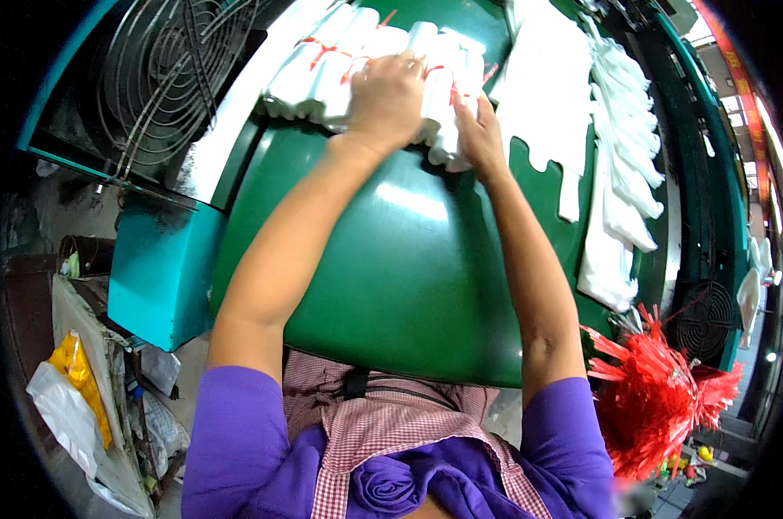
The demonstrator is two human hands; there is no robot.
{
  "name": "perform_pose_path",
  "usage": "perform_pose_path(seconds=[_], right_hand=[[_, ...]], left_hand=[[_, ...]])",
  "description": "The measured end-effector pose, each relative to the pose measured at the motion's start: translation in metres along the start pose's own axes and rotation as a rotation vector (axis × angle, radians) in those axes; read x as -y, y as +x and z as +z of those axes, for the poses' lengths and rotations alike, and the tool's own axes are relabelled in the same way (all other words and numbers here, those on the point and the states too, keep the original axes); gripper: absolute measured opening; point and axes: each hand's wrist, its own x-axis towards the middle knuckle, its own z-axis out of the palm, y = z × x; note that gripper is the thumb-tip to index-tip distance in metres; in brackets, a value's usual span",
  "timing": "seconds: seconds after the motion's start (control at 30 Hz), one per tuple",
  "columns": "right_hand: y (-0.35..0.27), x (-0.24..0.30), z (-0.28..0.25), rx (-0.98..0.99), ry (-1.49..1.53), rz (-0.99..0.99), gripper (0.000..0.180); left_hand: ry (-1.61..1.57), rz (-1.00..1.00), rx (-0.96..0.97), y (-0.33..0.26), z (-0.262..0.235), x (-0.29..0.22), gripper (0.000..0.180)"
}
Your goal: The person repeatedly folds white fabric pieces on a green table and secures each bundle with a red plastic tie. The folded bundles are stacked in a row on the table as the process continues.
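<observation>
Purple sleeves and checked apron nearest me. Both arms reach far across the green table [409,285]. Left hand [385,99] lies flat, fingers spread, pressing the row of white bag bundles [340,60] tied in red. Right hand [478,134] cups the row's right end, fingers hidden. I judge: squaring the stack; next needs even pressure. Loose white bags [621,173] right, red ties [647,406] near right, fan guard [162,78] far left.

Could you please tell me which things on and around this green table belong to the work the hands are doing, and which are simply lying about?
In hand:
- left hand pressing on the tied white bag rolls
- right hand at the end roll
- green table

Lying about:
- flat white bags
- red ties
- fan guard
- yellow bag
</observation>
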Motion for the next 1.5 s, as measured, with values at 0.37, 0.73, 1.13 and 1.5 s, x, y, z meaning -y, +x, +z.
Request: perform_pose_path(seconds=[0.37,0.73,1.13,1.5], right_hand=[[0.02,-0.015,0.049,-0.157,-0.19,-0.146,0.048],[0.014,-0.001,0.056,-0.138,-0.257,-0.022,0.054],[-0.05,-0.039,-0.132,0.027,-0.927,-0.178,0.024],[-0.218,0.034,-0.117,0.361,-0.359,-0.324,0.033]], left_hand=[[0.013,-0.342,0.11,-0.031,-0.007,0.042,0.058],[0.176,0.118,-0.023,-0.026,-0.011,0.042,0.046],[0.08,0.212,0.149,-0.047,0.009,0.01,0.05],[-0.297,0.612,0.932,-0.178,-0.115,-0.102,0.076]])
